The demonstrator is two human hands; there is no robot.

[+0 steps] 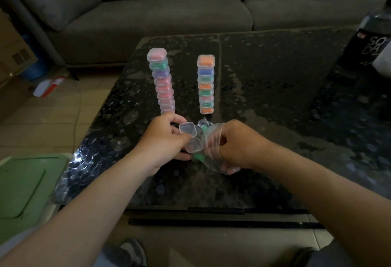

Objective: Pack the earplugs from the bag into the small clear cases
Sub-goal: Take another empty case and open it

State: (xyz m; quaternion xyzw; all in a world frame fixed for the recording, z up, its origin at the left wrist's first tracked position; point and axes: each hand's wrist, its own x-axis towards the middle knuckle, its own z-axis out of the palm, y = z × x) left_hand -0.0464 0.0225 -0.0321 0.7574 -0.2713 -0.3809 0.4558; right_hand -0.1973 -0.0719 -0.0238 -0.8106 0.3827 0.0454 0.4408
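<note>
The left hand [163, 139] grips an open clear case [191, 139] over the near half of the table [264, 97]. Its fingers curl round the hinge side, the lid stands up toward the far edge and the base lies toward the near edge. Just beside it on the right, and touching the case, is the bag [211, 137]. The right hand [232, 144] is curled on the bag, and its fingers show through the plastic. A green earplug [198, 157] shows in the bag, below the case. Behind the hands two towers of filled cases stand upright on the table. The left stack [163, 82] is closer to the left edge, with staggered layers, and its foot is just beyond the left hand's knuckles. The right stack [206, 84] is straighter and stands well apart from the left one, with a lane of tabletop between them. From the right stack, open tabletop runs to the right edge, where a dark bottle [368, 40] stands at the far right corner. A shiny clear heap [69, 171], too blurred to make out, overhangs the near left corner beside a green bin lid [25, 186]. A sofa [148, 12] runs close along the far edge.
</note>
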